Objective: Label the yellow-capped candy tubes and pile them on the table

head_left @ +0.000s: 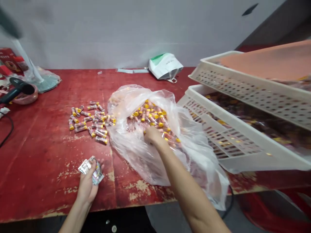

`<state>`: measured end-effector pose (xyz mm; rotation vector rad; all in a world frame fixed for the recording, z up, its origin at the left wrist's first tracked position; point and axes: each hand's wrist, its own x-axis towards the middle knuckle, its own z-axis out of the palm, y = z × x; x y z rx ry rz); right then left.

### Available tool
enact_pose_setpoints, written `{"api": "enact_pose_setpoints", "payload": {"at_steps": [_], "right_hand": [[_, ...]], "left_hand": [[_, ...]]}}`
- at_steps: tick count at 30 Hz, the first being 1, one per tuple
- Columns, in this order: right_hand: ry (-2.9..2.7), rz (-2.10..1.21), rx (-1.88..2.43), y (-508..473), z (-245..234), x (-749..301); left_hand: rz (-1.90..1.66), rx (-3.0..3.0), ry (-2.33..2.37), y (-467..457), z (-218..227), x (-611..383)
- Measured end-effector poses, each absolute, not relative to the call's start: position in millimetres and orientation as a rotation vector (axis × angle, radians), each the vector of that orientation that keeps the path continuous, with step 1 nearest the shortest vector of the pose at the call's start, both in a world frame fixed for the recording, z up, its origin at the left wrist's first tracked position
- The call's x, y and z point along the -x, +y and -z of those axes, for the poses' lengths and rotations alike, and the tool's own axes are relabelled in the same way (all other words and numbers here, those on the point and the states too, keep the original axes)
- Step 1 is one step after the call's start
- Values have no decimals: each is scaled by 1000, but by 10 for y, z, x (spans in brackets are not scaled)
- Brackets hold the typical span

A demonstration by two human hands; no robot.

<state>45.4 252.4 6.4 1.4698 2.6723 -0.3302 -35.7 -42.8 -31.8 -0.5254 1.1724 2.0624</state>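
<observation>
**Fig. 1: Right hand (153, 135) in the clear plastic bag (138, 158) of yellow-capped tubes (152, 116); left hand (86, 187) closed on small clear packets (90, 170).**

My right hand is pushed down among the tubes, fingers hidden; I cannot tell whether it grips any. The bag lies open mid-table on the red-painted table (43, 155). Most tubes remain in the bag; a smaller loose group of tubes (91, 121) lies on the table just left of it. My left hand, near the table's near edge, grips the crumpled packets. To the right, two cream perforated plastic crates (255, 94) sit tilted, one above the other. At far centre lies a white carrier bag (165, 66).
</observation>
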Motion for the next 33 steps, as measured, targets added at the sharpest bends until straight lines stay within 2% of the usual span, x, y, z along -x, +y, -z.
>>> {"api": "enact_pose_setpoints", "payload": {"at_steps": [4,5,6,9,11,13,20,26,33], "right_hand": [[2901,479,-1439,2213,-39,-586],[2994,607,-1356,2011,-34,-605],[3071,779,-1231,1776,-20,-620],[3007,1736,-612,1046,81,-628],[2779,2161,-580,694,165,-602],[2596,2422,-731,502,224,-561],[2333,2759,-881,390,190,-469],[2205,2999,-898,465,61,-808],[1946,3269,-987,308,54,-959]], "left_hand": [[-2121,527,1141,-349,250,253],[-2139,528,1132,-327,233,227],[-2155,526,1121,-309,215,201],[-2208,479,1086,-289,173,129],[-2237,432,1097,-309,159,93],[-2253,401,1145,-347,155,70],[-2286,439,1135,-417,110,60],[-2228,651,1135,-478,40,94],[-2176,570,1122,-504,40,-61]]}}
